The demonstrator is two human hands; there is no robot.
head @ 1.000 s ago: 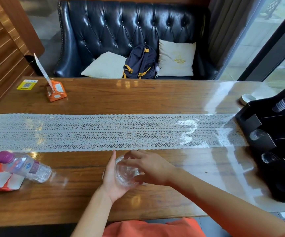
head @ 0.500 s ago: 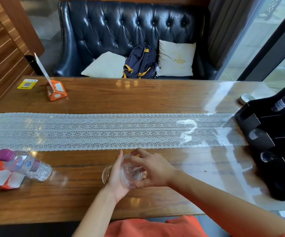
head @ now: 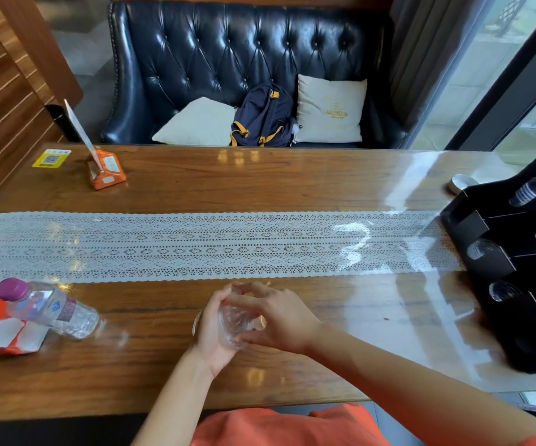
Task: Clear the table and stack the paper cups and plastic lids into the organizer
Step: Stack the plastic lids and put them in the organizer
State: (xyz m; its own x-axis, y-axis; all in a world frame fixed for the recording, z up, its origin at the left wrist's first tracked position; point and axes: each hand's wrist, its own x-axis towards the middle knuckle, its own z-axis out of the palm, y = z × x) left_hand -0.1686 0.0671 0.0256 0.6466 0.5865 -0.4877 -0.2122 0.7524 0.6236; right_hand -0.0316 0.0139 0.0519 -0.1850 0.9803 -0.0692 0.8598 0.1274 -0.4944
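Close to the desk's (head: 292, 188) near edge, the left hand (head: 210, 333) cupped the clear plastic lids (head: 239, 320) from the left, fingers curled round them. The right hand (head: 281, 320) pinched the same lids from the right, just above the wood. A water bottle (head: 51, 309) lay at the left on an orange packet (head: 0, 334). Beyond ran the lace runner (head: 196, 246). At the right stood the black organizer (head: 498, 225), with more clear lids in its compartments.

The lace runner (head: 196, 246) crosses the table (head: 260, 188) from 9 to 3 o'clock, ending at the organizer (head: 533, 333). A water bottle (head: 51, 309) lies on a carton (head: 3, 334) at 8 o'clock, a sign holder (head: 106, 170) stands at 10, and the left hand (head: 210, 336) and right hand (head: 284, 320) hold plastic lids (head: 237, 320) at 6. At 12, beyond the table, a backpack (head: 265, 117) sits between two cushions (head: 196, 122) on a sofa (head: 228, 43).
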